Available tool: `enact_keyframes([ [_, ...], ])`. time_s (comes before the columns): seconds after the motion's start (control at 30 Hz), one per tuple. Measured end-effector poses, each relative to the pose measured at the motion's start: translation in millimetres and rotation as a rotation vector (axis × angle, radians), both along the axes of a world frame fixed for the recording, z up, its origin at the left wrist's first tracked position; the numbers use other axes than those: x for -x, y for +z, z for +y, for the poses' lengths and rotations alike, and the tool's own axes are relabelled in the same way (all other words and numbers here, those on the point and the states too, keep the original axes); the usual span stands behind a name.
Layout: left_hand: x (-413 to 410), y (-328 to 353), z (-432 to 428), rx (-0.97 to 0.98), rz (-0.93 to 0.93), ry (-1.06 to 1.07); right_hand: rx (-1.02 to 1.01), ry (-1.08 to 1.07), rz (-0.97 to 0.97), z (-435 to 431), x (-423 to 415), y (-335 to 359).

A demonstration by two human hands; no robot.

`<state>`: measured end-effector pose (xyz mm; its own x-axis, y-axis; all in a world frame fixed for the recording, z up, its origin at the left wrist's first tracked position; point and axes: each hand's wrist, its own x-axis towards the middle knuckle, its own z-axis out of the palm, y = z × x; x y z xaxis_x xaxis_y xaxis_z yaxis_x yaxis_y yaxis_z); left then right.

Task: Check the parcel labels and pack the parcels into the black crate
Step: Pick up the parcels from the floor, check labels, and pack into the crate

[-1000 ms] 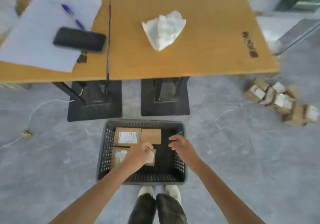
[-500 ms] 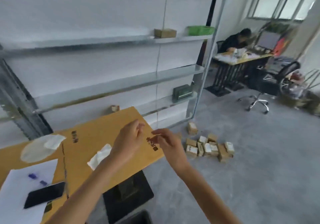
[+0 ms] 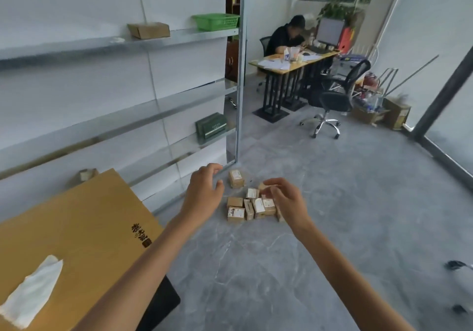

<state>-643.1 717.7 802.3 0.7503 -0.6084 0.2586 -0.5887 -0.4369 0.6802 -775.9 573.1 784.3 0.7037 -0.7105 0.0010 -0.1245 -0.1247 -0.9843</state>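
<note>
Head view: the gaze has swung up from the black crate, now out of frame, to the pile of parcels (image 3: 245, 206) at centre frame on the grey, marbled floor (image 3: 332, 202). The left hand (image 3: 203, 192) and right hand (image 3: 284, 200) have left the crate and hover empty, fingers loosely curled. The next pick is probably starting. The parcels are boxy brown cardboard with white labels.

Your 2 arms are all of you that shows. Your left forearm (image 3: 143, 266) and right forearm (image 3: 340, 266) are bare along their whole visible length, slender at the wrist and broader toward the elbow. Your left hand (image 3: 203, 195) and right hand (image 3: 288, 200) are bare as well. What you wear higher up lies outside the view.
</note>
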Motion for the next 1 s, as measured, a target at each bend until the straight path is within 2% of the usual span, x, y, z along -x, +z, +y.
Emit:
enact_keyframes([
  [0.2,2,-36,-141,-0.030,0.130,0.026,-0.018,-0.043,0.107,-138,-2,-22],
  [0.37,-25,-55,-200,-0.056,0.209,0.066,-0.067,-0.062,0.131,-211,-22,-40],
  [0.57,-98,-78,-247,-0.073,0.225,0.119,-0.128,-0.055,0.166,-281,-76,-61],
  [0.77,-199,-112,-319,-0.057,0.262,0.126,-0.173,-0.045,0.235,-360,-164,-87],
  [1.0,-308,-150,-409,-0.098,0.379,0.109,-0.264,-0.101,0.434,-441,-267,-109],
])
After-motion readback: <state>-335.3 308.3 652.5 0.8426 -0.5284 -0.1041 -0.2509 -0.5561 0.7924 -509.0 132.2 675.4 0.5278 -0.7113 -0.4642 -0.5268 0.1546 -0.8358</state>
